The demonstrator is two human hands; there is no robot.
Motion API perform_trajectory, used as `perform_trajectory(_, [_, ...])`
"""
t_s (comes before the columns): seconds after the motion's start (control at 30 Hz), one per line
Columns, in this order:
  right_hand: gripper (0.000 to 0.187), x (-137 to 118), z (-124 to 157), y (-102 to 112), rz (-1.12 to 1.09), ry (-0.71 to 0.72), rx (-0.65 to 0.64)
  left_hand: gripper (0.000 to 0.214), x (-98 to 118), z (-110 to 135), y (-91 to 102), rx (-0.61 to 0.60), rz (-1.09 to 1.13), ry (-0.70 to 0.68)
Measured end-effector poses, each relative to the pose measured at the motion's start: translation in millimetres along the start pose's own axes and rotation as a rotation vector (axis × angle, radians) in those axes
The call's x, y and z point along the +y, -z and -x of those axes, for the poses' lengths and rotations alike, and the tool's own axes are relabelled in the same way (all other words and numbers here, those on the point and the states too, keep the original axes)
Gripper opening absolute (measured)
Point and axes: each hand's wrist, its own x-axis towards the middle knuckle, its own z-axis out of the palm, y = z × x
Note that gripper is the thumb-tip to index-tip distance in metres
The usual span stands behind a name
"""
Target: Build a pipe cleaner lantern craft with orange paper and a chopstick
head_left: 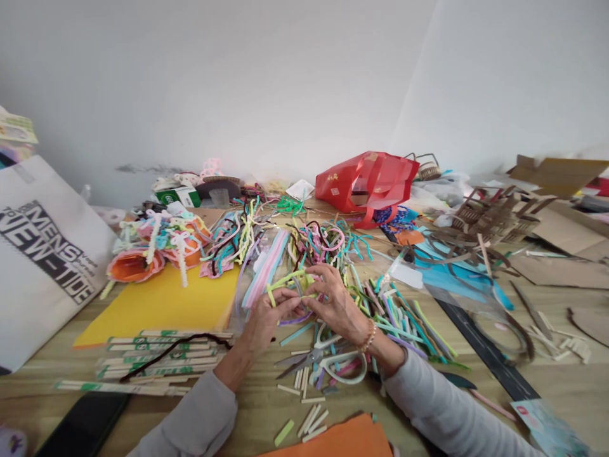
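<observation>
Both hands meet over the middle of the table, fingers pinched together. My left hand (261,324) is closed on the left side of a bent yellow-green pipe cleaner (288,278). On its other side, my right hand (339,306) grips the same piece with thumb and fingertips. A purple pipe cleaner (295,321) shows just under the fingers; whether it is joined to the green one I cannot tell. White-handled scissors (316,357) lie with blades parted below my right hand. Beyond the fingers spreads a bundle of pink, white and blue pipe cleaners (267,266).
Wrapped chopsticks (157,362) and yellow sheets (166,304) lie at left, near a white bag (42,254). Loose pipe cleaners (404,324) cover the right. Short wooden sticks (314,422) and orange paper (337,441) are in front. A red bag (364,181) stands behind.
</observation>
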Motion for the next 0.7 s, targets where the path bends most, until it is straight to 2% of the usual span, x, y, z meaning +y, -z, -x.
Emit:
perform_trajectory(0.43, [0.006,-1.0,1.6,-4.0,-0.04,-0.051,-0.005,0.022,0.5,-0.7,0.1,-0.032,-0.048,0.002])
perform_trajectory(0.7, [0.008,-0.9,3.1,-6.9,-0.072,-0.063,0.022,0.029,3.1,-0.3,-1.2,-0.041,-0.003,0.028])
